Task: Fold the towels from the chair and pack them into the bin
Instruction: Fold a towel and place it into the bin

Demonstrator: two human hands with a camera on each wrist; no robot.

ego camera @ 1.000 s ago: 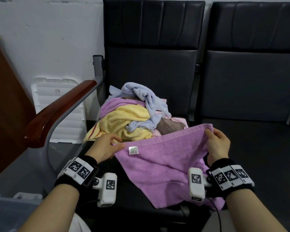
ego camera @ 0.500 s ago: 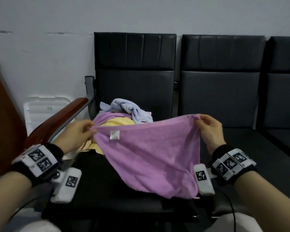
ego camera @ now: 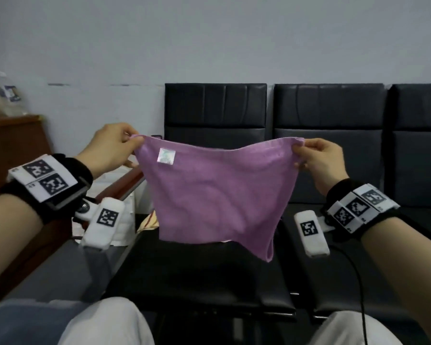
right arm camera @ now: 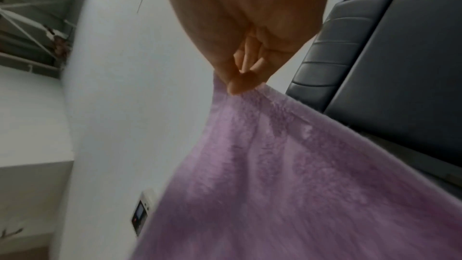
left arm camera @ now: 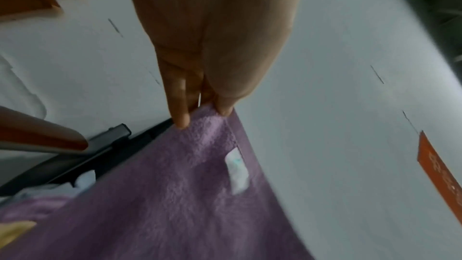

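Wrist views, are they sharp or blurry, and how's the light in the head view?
Left wrist view: motion-smeared; towel pile soft, tag unreadable. Right wrist view: blurred too, towel edges streaked, fingers dim. Head view: sharper, light flat and dull, edges bent by the wide lens.

The chairs (ego camera: 215, 125) are faced from head height; the purple towel (ego camera: 214, 195), shared by all views, is seen close from each wrist.
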